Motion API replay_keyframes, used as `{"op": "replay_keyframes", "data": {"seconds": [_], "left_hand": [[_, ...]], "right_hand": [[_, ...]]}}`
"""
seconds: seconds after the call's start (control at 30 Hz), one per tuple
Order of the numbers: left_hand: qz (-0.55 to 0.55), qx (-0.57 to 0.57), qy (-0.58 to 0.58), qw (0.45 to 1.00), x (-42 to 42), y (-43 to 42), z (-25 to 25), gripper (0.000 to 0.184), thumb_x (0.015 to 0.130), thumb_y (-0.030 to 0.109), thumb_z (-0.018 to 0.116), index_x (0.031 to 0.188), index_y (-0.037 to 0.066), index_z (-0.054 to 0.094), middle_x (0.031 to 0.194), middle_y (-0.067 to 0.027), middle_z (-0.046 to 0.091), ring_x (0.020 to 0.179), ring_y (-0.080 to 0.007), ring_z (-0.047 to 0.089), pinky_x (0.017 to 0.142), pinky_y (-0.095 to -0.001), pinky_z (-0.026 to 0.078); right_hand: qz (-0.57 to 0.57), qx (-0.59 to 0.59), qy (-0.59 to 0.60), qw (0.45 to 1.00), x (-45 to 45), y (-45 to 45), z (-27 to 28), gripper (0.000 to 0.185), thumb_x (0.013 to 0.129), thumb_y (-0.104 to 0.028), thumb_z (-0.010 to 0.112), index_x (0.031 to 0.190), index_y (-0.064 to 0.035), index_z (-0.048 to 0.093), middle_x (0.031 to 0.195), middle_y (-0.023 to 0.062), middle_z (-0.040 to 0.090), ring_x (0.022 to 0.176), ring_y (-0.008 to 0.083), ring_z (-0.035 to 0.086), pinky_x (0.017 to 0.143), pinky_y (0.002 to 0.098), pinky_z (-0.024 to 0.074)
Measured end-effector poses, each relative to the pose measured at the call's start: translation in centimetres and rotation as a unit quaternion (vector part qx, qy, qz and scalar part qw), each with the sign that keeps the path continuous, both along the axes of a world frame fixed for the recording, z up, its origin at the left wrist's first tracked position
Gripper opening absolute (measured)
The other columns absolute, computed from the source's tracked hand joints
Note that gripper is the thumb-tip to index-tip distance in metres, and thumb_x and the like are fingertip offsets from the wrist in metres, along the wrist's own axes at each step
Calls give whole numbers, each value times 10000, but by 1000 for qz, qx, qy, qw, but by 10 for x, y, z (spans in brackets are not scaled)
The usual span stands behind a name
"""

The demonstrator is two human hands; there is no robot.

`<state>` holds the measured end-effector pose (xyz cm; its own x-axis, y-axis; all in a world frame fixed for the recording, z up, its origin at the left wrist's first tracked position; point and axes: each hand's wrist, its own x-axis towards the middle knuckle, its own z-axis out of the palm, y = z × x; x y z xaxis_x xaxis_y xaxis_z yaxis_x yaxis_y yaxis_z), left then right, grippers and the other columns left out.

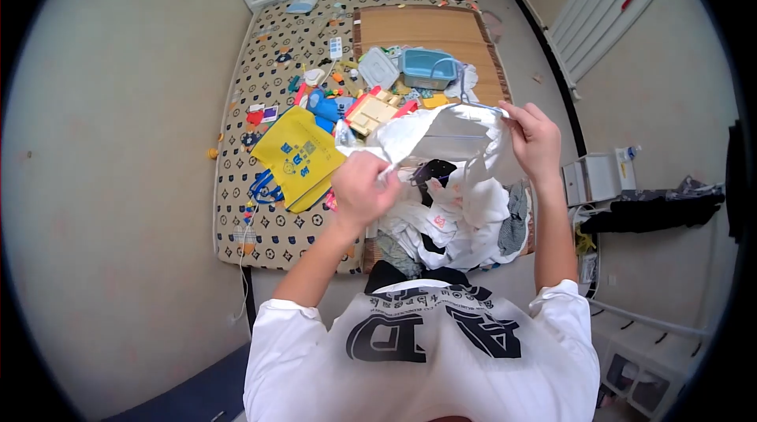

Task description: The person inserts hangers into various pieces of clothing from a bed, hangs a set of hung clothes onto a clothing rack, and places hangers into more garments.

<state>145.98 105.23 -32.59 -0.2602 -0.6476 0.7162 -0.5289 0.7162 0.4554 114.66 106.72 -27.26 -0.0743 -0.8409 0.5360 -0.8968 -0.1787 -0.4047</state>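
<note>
A white garment [406, 132] is stretched between my two hands over the bed. My left hand [364, 192] is closed on its near left edge. At the upper right, my right hand [536, 142] pinches the garment's edge by the end of a blue-grey clothes hanger [464, 97]. The hanger's hook points away from me, and its bar shows through the garment's opening. Below lies a heap of clothes [441, 221], mostly white with some black and grey pieces.
Left of the garment lies a yellow bag [296, 155] with blue handles. Toys, a blue bin [428, 69] and its pale lid [379, 69] are spread beyond it on the patterned bed [236, 221]. Dark clothes [654, 215] hang at the right wall.
</note>
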Motion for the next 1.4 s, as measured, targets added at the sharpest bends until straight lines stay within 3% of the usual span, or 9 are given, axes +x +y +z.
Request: {"op": "replay_keyframes", "data": {"seconds": [0.23, 0.47, 0.57, 0.63, 0.73, 0.87, 0.97, 1.17, 1.4], "left_hand": [[5, 161, 50, 986, 42, 18, -41, 155, 852, 149, 666, 960, 38, 660, 793, -147, 662, 708, -321, 655, 646, -400, 520], [-68, 110, -52, 990, 36, 14, -31, 111, 859, 150, 688, 918, 58, 703, 768, -103, 691, 684, -249, 695, 635, -339, 538], [90, 18, -14, 996, 77, -17, 3, 168, 859, 201, 716, 943, 55, 713, 868, -96, 712, 828, -241, 686, 737, -341, 538], [47, -58, -53, 996, 83, -43, 40, 175, 889, 204, 691, 967, 48, 701, 885, -107, 700, 848, -259, 670, 765, -351, 524], [-58, 72, -140, 986, 102, -65, 25, 183, 945, 206, 636, 994, 35, 680, 880, -122, 672, 827, -291, 644, 767, -364, 500], [-92, 224, -97, 965, 109, -61, 13, 206, 1000, 203, 568, 992, 16, 656, 858, -139, 631, 793, -317, 615, 728, -373, 471], [-75, 115, -88, 987, 120, -61, 14, 237, 1002, 256, 560, 1001, 47, 673, 833, -107, 624, 748, -318, 611, 685, -385, 490], [-67, 173, -59, 981, 136, -45, 42, 203, 990, 224, 586, 977, 41, 674, 807, -120, 599, 725, -315, 597, 654, -367, 472], [52, 139, -60, 987, 146, -17, 50, 180, 962, 209, 628, 954, 40, 689, 786, -124, 606, 723, -309, 611, 659, -367, 478]], "right_hand": [[17, -43, 1, 999, 49, -8, -6, 308, 822, -52, 728, 1098, -186, 755, 777, 42, 610, 628, 221, 596, 579, 339, 476], [64, -44, -90, 993, 95, -10, -20, 285, 826, -9, 705, 1078, -135, 748, 772, 53, 613, 629, 200, 602, 583, 314, 474], [112, -29, -140, 983, 100, -16, -28, 289, 824, 15, 700, 1080, -114, 744, 768, 67, 611, 642, 196, 600, 592, 306, 468], [165, -31, -164, 972, 104, -19, -34, 291, 823, 26, 701, 1083, -98, 741, 767, 78, 610, 649, 199, 593, 597, 303, 462], [185, 1, -178, 966, 123, -16, -27, 296, 819, 47, 700, 1081, -85, 742, 758, 80, 607, 680, 202, 594, 620, 301, 465], [141, -74, -136, 978, 124, -22, -47, 424, 803, -38, 762, 1218, -84, 682, 870, 84, 616, 758, 205, 600, 672, 303, 480], [39, -171, -121, 977, 131, -14, -54, 581, 799, -170, 818, 1325, -72, 590, 995, 90, 593, 816, 201, 591, 705, 310, 488], [10, -21, -257, 966, 127, -5, -80, 280, 853, -198, 786, 1044, -36, 660, 850, 81, 595, 737, 197, 599, 649, 307, 480], [57, -119, 2, 991, 137, 18, -74, 104, 855, -144, 724, 828, -59, 671, 710, 82, 578, 606, 266, 586, 562, 352, 467]]}}
